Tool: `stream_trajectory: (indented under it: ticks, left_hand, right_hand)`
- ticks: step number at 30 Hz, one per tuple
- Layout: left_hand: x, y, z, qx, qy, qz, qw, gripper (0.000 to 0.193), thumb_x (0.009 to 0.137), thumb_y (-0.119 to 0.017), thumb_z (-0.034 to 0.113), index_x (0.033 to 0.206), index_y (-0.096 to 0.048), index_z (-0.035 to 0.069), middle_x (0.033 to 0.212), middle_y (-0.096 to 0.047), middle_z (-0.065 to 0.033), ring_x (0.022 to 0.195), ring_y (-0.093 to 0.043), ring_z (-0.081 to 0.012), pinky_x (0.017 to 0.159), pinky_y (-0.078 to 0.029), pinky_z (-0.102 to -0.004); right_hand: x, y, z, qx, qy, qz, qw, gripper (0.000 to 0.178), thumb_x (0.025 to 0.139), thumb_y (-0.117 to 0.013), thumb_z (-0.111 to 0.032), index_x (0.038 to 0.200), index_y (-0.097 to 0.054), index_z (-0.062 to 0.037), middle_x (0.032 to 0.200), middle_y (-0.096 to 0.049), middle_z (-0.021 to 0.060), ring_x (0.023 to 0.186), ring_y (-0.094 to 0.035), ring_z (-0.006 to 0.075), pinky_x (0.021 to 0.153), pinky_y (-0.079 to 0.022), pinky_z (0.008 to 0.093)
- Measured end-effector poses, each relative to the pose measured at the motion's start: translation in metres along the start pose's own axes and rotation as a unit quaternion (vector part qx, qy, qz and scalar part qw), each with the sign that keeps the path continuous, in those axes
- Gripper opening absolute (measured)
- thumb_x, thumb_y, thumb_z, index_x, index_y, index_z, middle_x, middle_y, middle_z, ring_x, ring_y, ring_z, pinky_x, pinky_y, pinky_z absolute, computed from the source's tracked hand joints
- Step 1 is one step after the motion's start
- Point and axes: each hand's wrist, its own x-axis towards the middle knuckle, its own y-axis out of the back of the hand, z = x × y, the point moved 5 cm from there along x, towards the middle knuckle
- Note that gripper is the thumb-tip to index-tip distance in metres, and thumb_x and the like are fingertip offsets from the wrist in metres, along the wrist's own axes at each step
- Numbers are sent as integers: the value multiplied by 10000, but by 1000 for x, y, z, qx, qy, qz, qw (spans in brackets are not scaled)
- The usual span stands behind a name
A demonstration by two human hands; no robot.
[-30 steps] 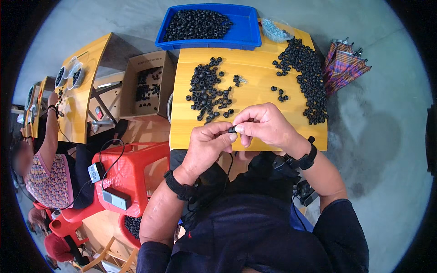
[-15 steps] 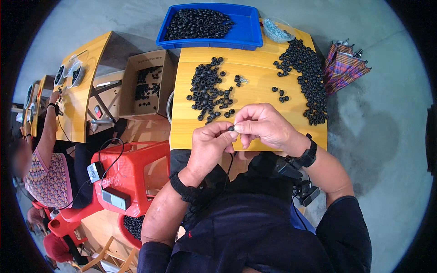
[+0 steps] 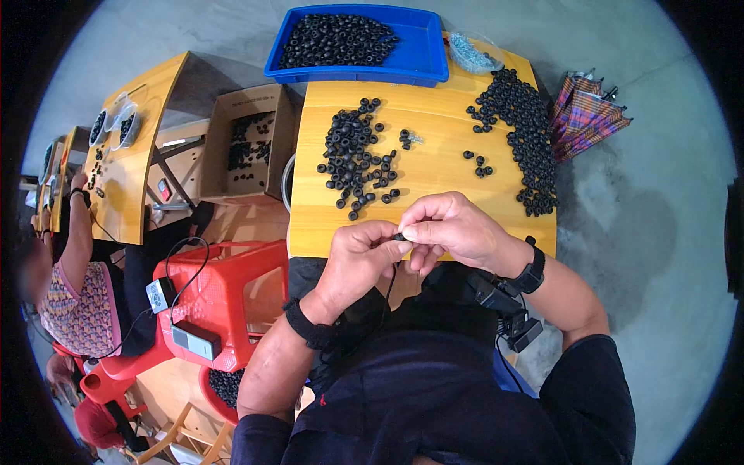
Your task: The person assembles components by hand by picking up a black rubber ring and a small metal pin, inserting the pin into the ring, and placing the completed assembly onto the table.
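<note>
Over the near edge of the yellow wooden table (image 3: 434,108), my two hands meet at a small black round part (image 3: 398,237). My left hand (image 3: 363,260) pinches it between thumb and forefinger. From the other side my right hand (image 3: 446,232) closes thumb and fingertips on it; the fingers hide most of it. Beyond my left hand lies a loose pile of black ring-like parts (image 3: 353,151). A larger pile of similar black parts (image 3: 527,132) runs down the right side. Between the piles is a small cluster of clear little pieces (image 3: 415,139) beside a few black parts.
At the table's far side stand a blue tray (image 3: 422,46) of black parts and a clear bowl (image 3: 473,54) of light-blue pieces. A folded plaid umbrella (image 3: 585,116) leans at the right. Left are a cardboard box (image 3: 213,139), a red stool (image 3: 217,294) and a seated co-worker (image 3: 81,294).
Both my hands have shifted slightly toward me, still joined at the small black part. The co-worker's hand at the left has moved a little nearer along the other table.
</note>
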Motion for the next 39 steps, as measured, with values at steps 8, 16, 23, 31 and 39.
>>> stream_trajectory:
  ticks: [8, 16, 23, 31, 39]
  left_hand:
    - [0, -2, 1, 36, -32, 30, 998, 108, 854, -666, 75, 900, -675, -22, 765, -648, -20, 691, -563, -58, 611, -463, -216]
    - [-2, -7, 12, 66, -80, 15, 995, 86, 858, -653, 34, 930, -664, -10, 782, -649, -15, 688, -571, -48, 595, -472, -192]
    - [-9, -15, 29, 0, -66, -36, 997, 83, 869, -634, 26, 921, -663, -31, 782, -655, -33, 724, -602, -79, 667, -486, -219]
    - [-14, -19, 31, 20, -65, -46, 997, 89, 863, -644, 25, 929, -660, -33, 814, -669, -35, 755, -611, -77, 695, -496, -225]
    - [-18, -22, 31, 16, -62, -61, 996, 80, 855, -658, 46, 911, -664, -12, 799, -658, -17, 739, -588, -72, 665, -479, -218]
  right_hand:
    - [-6, 1, 10, 100, -37, -3, 994, 192, 917, -595, -172, 1015, -577, -8, 909, -639, 109, 734, -681, 194, 602, -580, 295]
    - [-7, -4, 20, 236, -47, -57, 969, 208, 910, -581, -179, 938, -584, 27, 832, -656, 151, 703, -689, 255, 622, -599, 364]
    - [-11, -10, 25, 228, -49, -107, 967, 339, 944, -524, -272, 860, -591, 49, 724, -640, 111, 537, -661, 216, 457, -575, 331]
    - [-17, -18, 25, 250, -54, -158, 954, 341, 949, -454, -255, 821, -568, 40, 647, -604, 88, 477, -626, 176, 439, -565, 323]
    - [-21, -27, 35, 231, -28, -110, 966, 282, 940, -438, -249, 823, -524, -6, 596, -536, 44, 391, -512, 122, 436, -559, 328]
